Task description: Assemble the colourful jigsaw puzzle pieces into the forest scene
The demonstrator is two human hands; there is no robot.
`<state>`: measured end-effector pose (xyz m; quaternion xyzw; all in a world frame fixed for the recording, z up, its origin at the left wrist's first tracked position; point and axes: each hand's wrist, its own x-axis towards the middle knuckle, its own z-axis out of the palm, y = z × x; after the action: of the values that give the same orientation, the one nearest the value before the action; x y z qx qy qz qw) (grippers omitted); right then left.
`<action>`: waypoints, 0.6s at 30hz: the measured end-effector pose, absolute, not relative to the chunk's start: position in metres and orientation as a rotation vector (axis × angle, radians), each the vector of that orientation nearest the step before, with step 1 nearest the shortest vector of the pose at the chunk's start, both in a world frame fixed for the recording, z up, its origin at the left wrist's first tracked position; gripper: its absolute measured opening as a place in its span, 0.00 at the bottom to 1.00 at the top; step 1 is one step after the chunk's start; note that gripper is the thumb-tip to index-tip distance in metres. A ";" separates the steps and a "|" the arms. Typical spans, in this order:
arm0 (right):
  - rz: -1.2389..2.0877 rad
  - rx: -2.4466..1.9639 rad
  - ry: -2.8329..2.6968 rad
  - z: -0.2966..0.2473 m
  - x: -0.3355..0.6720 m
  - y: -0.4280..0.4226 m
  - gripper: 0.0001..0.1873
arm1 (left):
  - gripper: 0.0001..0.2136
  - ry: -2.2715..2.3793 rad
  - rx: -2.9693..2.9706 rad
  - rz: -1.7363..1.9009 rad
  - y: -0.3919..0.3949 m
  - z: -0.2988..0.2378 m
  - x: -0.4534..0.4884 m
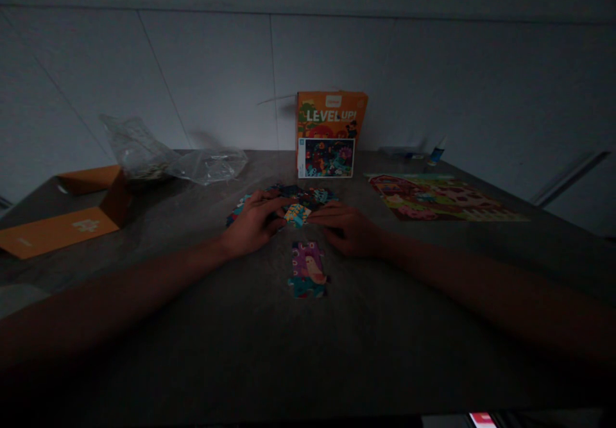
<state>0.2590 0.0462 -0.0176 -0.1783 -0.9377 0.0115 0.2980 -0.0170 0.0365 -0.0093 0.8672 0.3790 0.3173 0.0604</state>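
Between my two hands is a yellow and blue puzzle piece [298,214], perhaps more than one joined; I cannot make out a seam. My left hand [253,224] pinches its left side with closed fingers, partly covering the loose pieces behind. My right hand [353,229] grips its right edge, thumb and fingers together. Nearer to me, joined puzzle pieces [308,270] with a pale bird on purple and teal lie flat on the table. A dark, colourful heap of puzzle pieces [315,195] spreads just beyond my hands.
An orange LEVEL UP box [332,108] stands by the wall, a picture card [329,158] leaning on it. An assembled farm puzzle [443,198] lies at right, a small bottle [437,153] behind it. At left are an open orange box [62,229] and clear plastic bags [212,165].
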 end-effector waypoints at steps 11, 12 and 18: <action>0.060 -0.456 -2.475 -0.018 0.258 0.045 0.24 | 0.22 1.185 2.652 0.969 0.037 -0.011 -0.017; 0.053 -0.453 -2.475 -0.018 0.258 0.045 0.25 | 0.21 1.176 2.654 0.992 0.037 -0.011 -0.016; 0.001 -0.594 -2.420 -0.021 0.259 0.049 0.25 | 0.19 1.287 2.573 1.083 0.034 -0.006 -0.015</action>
<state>0.2588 0.0487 -0.0205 -0.2258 -0.9204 0.0002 0.3191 -0.0151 0.0340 -0.0065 0.8365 0.4185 0.3522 0.0336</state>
